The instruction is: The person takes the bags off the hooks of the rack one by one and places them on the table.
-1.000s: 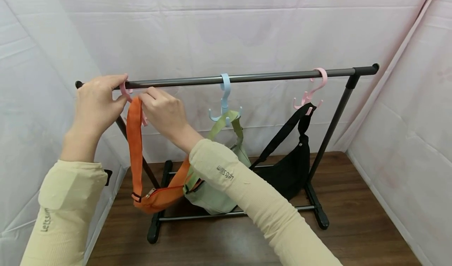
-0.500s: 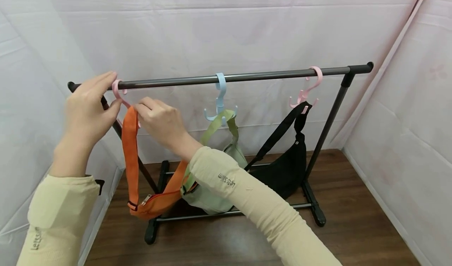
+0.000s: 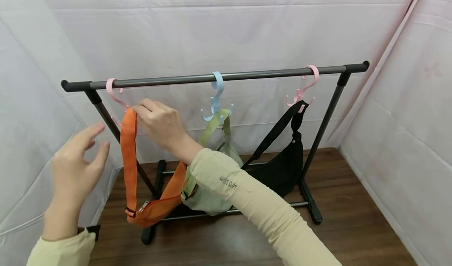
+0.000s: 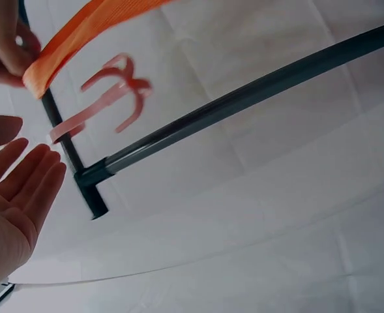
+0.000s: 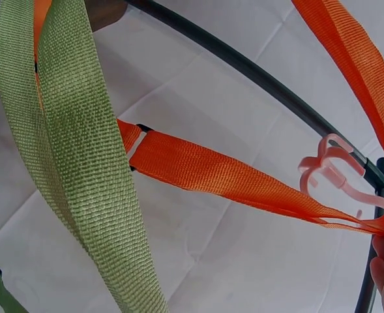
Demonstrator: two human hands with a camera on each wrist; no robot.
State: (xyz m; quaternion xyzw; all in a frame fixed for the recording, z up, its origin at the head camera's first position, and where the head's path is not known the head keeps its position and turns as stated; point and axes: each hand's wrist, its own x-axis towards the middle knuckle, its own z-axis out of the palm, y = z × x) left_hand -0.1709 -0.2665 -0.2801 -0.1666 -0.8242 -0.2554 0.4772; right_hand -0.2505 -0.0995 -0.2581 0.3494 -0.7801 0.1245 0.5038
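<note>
My right hand pinches the top of the orange strap of an orange waist bag. The bag dangles below with its zipper pull showing. Right beside the pinched strap, a pink hook hangs from the rack's bar at the left end. In the left wrist view a gap shows between the strap and the prongs of that pink hook. My left hand is off the bar, left of the bag, fingers spread and holding nothing. The right wrist view shows the strap gathered at the fingers.
A black garment rack stands on a brown wooden floor before white cloth walls. A light-blue hook carries a green bag, partly behind my right forearm. A pink hook at right carries a black bag.
My left hand has let go of the pink hook at the bar and moved down and left, its fingers opening. My right hand still pinches the orange strap, which has dropped slightly.
</note>
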